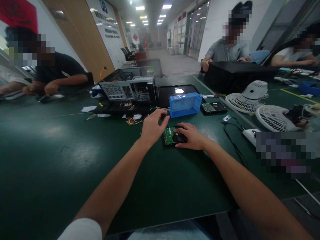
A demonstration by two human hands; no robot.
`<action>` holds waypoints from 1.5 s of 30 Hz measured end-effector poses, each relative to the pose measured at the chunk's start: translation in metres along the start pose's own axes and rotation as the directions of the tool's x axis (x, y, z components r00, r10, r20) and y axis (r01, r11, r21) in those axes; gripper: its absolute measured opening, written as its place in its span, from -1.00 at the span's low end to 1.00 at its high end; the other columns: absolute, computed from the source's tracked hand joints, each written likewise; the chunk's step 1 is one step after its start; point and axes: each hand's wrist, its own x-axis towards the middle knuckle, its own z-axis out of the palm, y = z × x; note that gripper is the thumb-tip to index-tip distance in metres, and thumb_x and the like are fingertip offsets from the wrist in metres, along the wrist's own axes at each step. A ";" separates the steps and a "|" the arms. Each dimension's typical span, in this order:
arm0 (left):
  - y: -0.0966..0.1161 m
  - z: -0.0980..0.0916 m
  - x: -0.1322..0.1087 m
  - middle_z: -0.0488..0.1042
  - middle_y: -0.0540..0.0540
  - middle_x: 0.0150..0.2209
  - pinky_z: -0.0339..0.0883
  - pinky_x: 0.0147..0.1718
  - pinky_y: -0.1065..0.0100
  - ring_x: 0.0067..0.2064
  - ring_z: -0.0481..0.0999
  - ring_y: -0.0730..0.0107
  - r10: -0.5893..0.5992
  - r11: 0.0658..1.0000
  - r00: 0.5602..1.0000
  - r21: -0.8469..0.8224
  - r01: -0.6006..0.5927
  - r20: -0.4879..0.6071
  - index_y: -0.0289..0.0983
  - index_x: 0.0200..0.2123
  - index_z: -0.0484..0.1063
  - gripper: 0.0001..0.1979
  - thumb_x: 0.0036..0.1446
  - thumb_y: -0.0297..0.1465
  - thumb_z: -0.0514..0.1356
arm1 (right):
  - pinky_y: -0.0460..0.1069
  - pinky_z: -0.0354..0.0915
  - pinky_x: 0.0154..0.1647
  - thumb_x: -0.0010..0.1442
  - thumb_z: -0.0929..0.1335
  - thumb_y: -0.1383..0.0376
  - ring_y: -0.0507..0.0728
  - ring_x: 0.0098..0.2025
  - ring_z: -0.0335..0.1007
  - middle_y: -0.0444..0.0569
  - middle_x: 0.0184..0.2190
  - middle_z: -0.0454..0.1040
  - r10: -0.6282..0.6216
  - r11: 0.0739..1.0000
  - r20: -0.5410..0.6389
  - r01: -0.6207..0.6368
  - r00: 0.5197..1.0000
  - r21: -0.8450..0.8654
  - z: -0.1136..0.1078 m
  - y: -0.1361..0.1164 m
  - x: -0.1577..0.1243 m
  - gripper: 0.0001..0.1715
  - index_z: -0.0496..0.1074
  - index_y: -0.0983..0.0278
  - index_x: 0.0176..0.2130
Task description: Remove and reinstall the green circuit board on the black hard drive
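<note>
A hard drive (pixel 169 136) lies on the green table with its green circuit board facing up. My right hand (pixel 191 136) grips its right end, thumb at the near edge and fingers over the top and far edge. Just left of the drive, my left hand (pixel 153 127) is raised with its fingers curved and the thumb apart from them. Nothing shows between those fingers, which are close to the blue plastic bin (pixel 185 105). That bin stands on its side behind the drive, its opening towards me. Another hard drive (pixel 213 108) lies to the right of the bin.
An opened computer case (pixel 125 91) stands at the back left, beside a dark flat panel (pixel 178 90). On the right are two white fans (pixel 243 101) and a black cable (pixel 231 140). Co-workers sit around the table, one holding a large black box (pixel 237 75).
</note>
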 end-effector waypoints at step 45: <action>0.003 -0.007 0.004 0.59 -0.03 -0.09 0.51 -0.07 0.23 -0.13 0.60 0.34 -0.001 0.997 0.997 -0.076 0.007 0.077 -0.16 0.01 0.46 -0.76 0.28 -0.47 0.23 | 0.43 -0.02 0.34 0.08 0.48 -0.15 0.47 0.36 0.08 0.19 0.32 0.23 0.002 1.000 -0.003 -0.002 1.000 -0.011 0.000 -0.001 0.000 -0.17 0.40 0.15 0.22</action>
